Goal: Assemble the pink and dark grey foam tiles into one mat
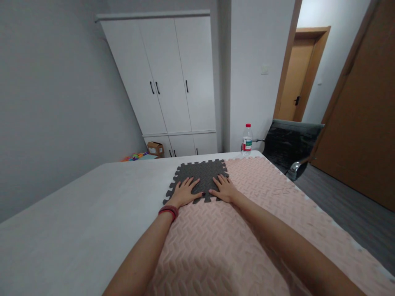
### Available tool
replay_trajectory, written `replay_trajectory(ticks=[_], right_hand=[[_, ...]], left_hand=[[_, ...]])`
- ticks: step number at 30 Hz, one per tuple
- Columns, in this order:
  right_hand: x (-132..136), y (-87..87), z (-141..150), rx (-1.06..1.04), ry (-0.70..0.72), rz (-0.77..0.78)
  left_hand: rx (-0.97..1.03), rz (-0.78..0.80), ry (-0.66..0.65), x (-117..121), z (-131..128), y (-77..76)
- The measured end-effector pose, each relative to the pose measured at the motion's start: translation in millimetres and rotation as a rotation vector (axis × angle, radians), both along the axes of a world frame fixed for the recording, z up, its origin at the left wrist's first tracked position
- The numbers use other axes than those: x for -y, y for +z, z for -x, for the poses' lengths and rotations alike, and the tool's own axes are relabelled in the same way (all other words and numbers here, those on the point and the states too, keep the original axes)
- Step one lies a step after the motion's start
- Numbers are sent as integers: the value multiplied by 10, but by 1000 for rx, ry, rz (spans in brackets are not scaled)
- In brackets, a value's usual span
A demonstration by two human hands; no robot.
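Observation:
A dark grey foam mat tile [202,169] with toothed edges lies at the far middle of the white table [92,205]. Pink foam mats [197,242] border it on the near side and on the right. My left hand [185,192] rests flat on the tile's near left part, fingers spread, with a red band [169,211] round the wrist. On the near right part lies my right hand [224,189], palm down and fingers spread. Both thumbs point inward along the tile's near edge. Whether the near teeth are fully locked I cannot tell.
A plastic bottle with a red cap [247,140] stands at the table's far right edge. Behind it, to the right, is a black chair [291,144]. A cardboard box [155,149] and colourful items [135,156] sit beyond the far edge, before a white wardrobe [173,74].

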State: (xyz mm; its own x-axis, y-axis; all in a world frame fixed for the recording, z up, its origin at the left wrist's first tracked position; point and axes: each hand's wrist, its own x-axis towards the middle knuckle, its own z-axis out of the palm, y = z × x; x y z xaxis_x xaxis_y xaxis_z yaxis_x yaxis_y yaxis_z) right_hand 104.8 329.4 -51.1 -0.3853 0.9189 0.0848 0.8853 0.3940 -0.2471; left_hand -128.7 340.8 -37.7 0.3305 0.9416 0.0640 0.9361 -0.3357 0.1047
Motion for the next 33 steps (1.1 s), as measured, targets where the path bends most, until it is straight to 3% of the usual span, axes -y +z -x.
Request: replay_trajectory(ticks=[5, 11, 16, 23, 33], right_hand=[[-66, 12, -31, -11, -16, -1], [-82, 150, 43, 9, -57, -64], [-363, 245, -35, 50, -59, -80], [-877, 30, -104, 62, -233, 13], [-1136, -91, -189, 37, -265, -28]], left_hand=[[18, 4, -4, 3, 7, 1], [20, 1, -10, 34, 3, 28], [11, 6, -11, 40, 1, 39], [7, -2, -7, 24, 26, 28], [34, 8, -9, -5, 27, -6]])
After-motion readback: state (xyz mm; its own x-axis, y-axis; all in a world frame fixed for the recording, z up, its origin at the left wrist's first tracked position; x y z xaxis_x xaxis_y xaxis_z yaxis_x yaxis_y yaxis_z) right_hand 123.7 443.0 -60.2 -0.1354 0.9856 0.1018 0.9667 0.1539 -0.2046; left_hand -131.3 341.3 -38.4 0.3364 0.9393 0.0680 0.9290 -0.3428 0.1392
